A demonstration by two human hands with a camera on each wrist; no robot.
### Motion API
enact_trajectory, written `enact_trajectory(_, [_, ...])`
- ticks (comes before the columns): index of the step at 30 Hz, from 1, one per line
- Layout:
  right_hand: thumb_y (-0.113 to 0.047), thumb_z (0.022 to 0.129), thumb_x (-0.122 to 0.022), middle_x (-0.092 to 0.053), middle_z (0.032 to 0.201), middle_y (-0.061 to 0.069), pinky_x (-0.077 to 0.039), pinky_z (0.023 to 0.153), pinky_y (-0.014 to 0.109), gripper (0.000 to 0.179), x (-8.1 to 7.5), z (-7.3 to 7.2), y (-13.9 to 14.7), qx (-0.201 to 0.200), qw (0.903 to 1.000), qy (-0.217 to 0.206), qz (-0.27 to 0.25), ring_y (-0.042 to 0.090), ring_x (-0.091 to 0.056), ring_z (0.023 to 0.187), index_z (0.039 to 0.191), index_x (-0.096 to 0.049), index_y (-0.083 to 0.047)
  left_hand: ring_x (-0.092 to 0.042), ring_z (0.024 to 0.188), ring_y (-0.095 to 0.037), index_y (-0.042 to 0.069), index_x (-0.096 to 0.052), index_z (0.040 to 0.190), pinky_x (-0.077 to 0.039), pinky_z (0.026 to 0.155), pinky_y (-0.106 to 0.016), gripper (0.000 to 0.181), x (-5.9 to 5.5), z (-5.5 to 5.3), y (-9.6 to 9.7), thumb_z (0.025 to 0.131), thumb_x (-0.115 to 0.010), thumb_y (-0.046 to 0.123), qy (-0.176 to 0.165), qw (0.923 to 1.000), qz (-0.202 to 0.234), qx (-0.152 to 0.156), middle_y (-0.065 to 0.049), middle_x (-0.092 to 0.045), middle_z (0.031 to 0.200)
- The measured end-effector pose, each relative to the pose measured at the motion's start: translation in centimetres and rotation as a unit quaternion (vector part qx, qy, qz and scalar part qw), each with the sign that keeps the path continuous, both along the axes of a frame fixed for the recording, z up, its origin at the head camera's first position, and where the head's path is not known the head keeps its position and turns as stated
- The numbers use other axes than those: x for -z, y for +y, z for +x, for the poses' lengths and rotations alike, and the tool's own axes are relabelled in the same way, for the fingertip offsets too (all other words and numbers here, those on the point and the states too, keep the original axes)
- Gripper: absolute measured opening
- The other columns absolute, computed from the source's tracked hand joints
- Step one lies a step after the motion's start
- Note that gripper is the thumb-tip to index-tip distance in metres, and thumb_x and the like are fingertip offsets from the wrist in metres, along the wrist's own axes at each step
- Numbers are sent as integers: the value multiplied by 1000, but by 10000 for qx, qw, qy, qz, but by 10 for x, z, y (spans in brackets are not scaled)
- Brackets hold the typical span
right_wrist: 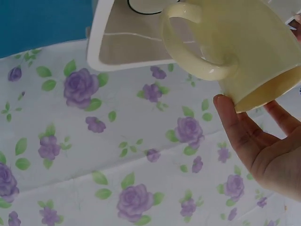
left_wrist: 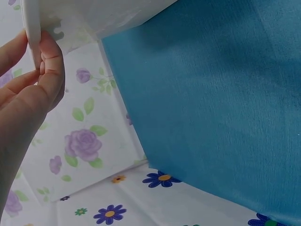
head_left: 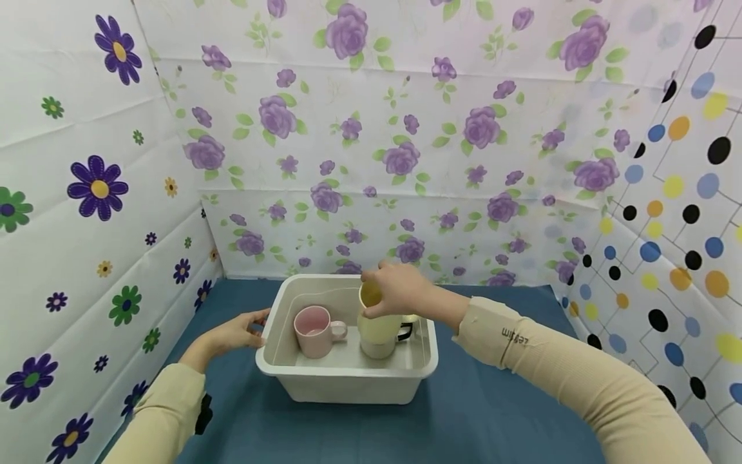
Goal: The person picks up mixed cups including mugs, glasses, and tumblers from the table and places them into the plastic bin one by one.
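Observation:
My right hand (head_left: 400, 291) pinches the rim of a pale yellow mug (head_left: 379, 327) from above, at the right side of a white plastic basin (head_left: 348, 388). In the right wrist view the yellow mug (right_wrist: 249, 42) shows its looped handle, and the fingers (right_wrist: 235, 127) are at its rim. Below it, inside the basin, is a white mug (right_wrist: 150, 4) with a dark rim line; its black handle (head_left: 405, 332) shows beside the yellow mug. A pink mug (head_left: 315, 335) stands upright at the basin's left. My left hand (head_left: 232, 335) grips the basin's left rim, thumb and fingers around the edge (left_wrist: 33, 37).
The basin stands on a blue tablecloth (head_left: 493, 412). A rose-patterned sheet (head_left: 400, 154) hangs behind the table, a daisy-patterned one (head_left: 110, 251) at left and a dotted one (head_left: 666, 245) at right.

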State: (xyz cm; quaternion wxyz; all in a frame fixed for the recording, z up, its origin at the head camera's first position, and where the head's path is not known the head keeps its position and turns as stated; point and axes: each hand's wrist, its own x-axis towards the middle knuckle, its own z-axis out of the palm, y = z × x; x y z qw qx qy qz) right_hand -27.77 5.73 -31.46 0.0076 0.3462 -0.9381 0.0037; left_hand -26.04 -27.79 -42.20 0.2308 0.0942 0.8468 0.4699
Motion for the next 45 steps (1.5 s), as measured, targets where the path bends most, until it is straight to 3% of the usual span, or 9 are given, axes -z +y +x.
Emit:
enact_trajectory(8, [-54,70,-62,-58,98,4,-38,54,25,57,14,6,-15,-288,9996,12,-2,13,-50,71,115,-54,-20,-51,97,-23,-1,-13,140,-45,84,-43,73,2,-2,-1,80,-56,1,-49,9998,-29,-179,-22,-38,120])
enact_trajectory(19, [-52,69,-62,-59,99,0,-41,59,26,57,27,8,-38,-477,9988,-138,-47,13,-53,80,115,-55,-20,-53,99,-28,-5,-10,139,-45,84,-44,74,0,0,-2,81,-55,-1,2,9997,181,156,-28,-36,120])
enact_trajectory(29, [-51,67,-63,-58,88,-2,-36,51,22,52,36,10,-59,-696,9976,24,25,10,-48,73,108,-57,-20,-53,99,-27,-4,-11,139,-45,83,-43,75,1,0,-4,79,-56,0,1,9999,151,83,-26,-38,119])
enact_trajectory(36, [-51,69,-62,-56,85,-4,-36,50,21,52,44,12,-71,-768,9968,-107,181,9,-47,71,110,-56,-20,-52,100,-29,-6,-10,139,-46,82,-42,74,6,0,-4,81,-55,0,62,9996,187,195,-27,-37,119])
enact_trajectory(45, [-52,70,-61,-54,88,-4,-37,53,23,55,56,4,-83,-806,9961,-195,293,10,-47,74,115,-54,-20,-52,98,-24,-3,-13,139,-45,84,-43,73,3,-1,-4,80,-56,0,-2,9999,91,-48,-24,-38,119])
